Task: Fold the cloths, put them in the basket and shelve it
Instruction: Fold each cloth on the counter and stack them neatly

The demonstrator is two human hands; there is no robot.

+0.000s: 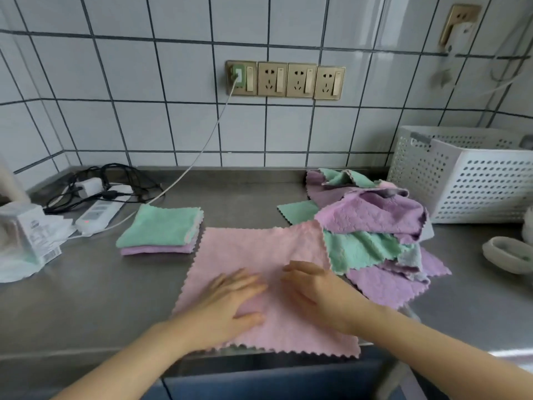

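Note:
A pink cloth (253, 249) lies spread flat at the counter's front edge. My left hand (227, 304) rests palm down on its middle, fingers apart. My right hand (320, 293) lies flat on the cloth just to the right, fingers pointing left. A folded stack (161, 229), green cloth over a purple one, sits to the left. A loose pile of purple and green cloths (372, 226) lies to the right, overlapping the pink cloth's corner. The white perforated basket (467, 180) stands behind the pile at the far right.
A power strip (98, 212) with black cables and a white cord up to the wall sockets (285, 80) occupies the back left. Plastic-wrapped packaging (26, 241) sits at the left edge. A white oval dish (507, 254) lies at the right. The steel counter (86, 298) ends just below the cloth.

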